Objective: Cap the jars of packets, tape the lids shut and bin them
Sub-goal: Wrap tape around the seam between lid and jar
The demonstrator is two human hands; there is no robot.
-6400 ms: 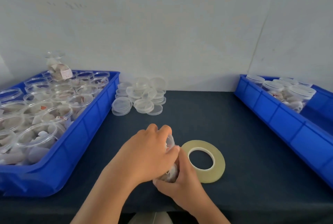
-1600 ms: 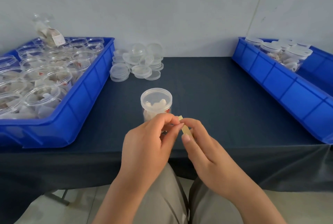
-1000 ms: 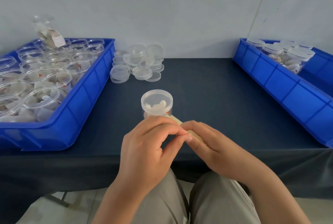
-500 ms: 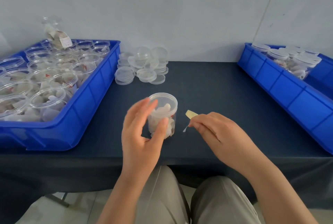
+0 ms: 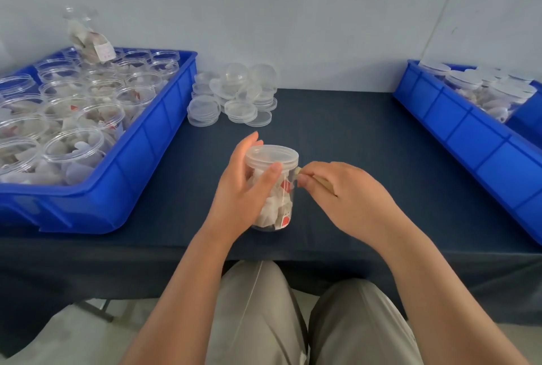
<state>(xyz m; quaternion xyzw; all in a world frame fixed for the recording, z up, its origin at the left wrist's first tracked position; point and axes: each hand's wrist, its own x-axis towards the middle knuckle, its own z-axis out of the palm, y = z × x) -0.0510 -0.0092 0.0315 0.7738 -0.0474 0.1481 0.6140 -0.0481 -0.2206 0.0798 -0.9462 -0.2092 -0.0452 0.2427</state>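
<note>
A clear capped jar full of white packets stands near the front edge of the dark table. My left hand wraps around its left side, thumb on the rim of the lid. My right hand pinches the tape roll, which shows only as a yellowish edge between the fingers. The tape's end touches the jar just under the lid on its right side.
A blue bin of several open jars of packets sits at left, with a clear bag on top. Loose clear lids lie in stacks behind. A blue bin at right holds several capped jars.
My left hand closed around the jar. My right hand moved left and brought the tape's end against the jar under the lid.
</note>
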